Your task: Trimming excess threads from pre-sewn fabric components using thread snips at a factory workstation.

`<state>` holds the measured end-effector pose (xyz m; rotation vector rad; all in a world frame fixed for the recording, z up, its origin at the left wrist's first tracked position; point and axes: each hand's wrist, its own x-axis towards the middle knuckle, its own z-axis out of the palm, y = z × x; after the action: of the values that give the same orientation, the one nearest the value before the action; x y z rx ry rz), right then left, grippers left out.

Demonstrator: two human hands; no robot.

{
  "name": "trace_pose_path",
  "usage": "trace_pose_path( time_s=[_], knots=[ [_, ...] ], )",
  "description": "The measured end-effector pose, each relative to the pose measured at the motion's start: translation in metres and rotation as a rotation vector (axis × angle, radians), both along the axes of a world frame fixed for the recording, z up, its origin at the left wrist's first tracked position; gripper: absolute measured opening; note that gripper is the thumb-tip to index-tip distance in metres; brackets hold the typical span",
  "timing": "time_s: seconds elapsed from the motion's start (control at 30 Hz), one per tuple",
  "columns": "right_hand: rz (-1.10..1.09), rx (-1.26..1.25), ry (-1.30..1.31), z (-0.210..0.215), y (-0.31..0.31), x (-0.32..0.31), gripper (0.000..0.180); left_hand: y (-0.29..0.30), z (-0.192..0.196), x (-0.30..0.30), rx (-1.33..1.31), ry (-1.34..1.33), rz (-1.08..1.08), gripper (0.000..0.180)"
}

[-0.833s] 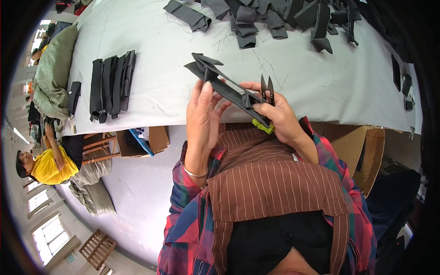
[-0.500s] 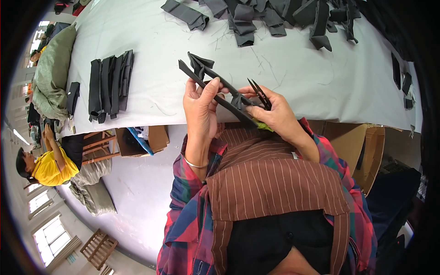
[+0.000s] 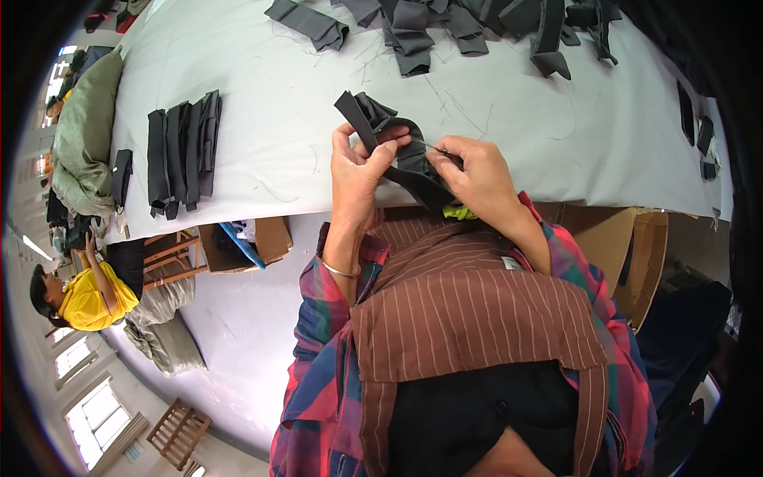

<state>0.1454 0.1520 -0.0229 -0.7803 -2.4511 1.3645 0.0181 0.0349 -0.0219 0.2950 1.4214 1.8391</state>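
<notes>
A dark grey fabric strip (image 3: 425,188) is held folded and looped above the near edge of the table. My left hand (image 3: 355,176) pinches its upper part between thumb and fingers, with some fingertips inside the loop. In my right hand (image 3: 482,176) is a slim black pair of thread snips (image 3: 429,146), gripped in curled fingers. Their blades point left into the loop, close to the left fingertips; whether they touch the cloth I cannot tell. Just below the strip shows a bright yellow-green bit (image 3: 458,212), partly covered by the right hand.
Several grey strips lie in a neat row (image 3: 183,155) on the left of the white-covered table (image 3: 278,87). A loose heap of strips (image 3: 477,24) and thread scraps lies at the far side. Cardboard boxes (image 3: 624,254) stand below the table; a person in yellow (image 3: 95,298) works at left.
My right hand has turned the snips from pointing up and away to pointing left at the strip. The strip has gone from two long lengths to a bent loop.
</notes>
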Motion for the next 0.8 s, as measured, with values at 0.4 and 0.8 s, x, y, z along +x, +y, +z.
trace_pose_path(
  time_s=[0.4, 0.8],
  knots=[
    [-0.038, -0.496, 0.193, 0.013, 0.033, 0.023, 0.012, 0.002, -0.002, 0.001, -0.042, 0.064, -0.033, 0.046],
    [0.205, 0.511, 0.116, 0.013, 0.041, 0.013, 0.014, 0.008, 0.002, 0.006, -0.091, 0.159, -0.035, 0.047]
  ],
)
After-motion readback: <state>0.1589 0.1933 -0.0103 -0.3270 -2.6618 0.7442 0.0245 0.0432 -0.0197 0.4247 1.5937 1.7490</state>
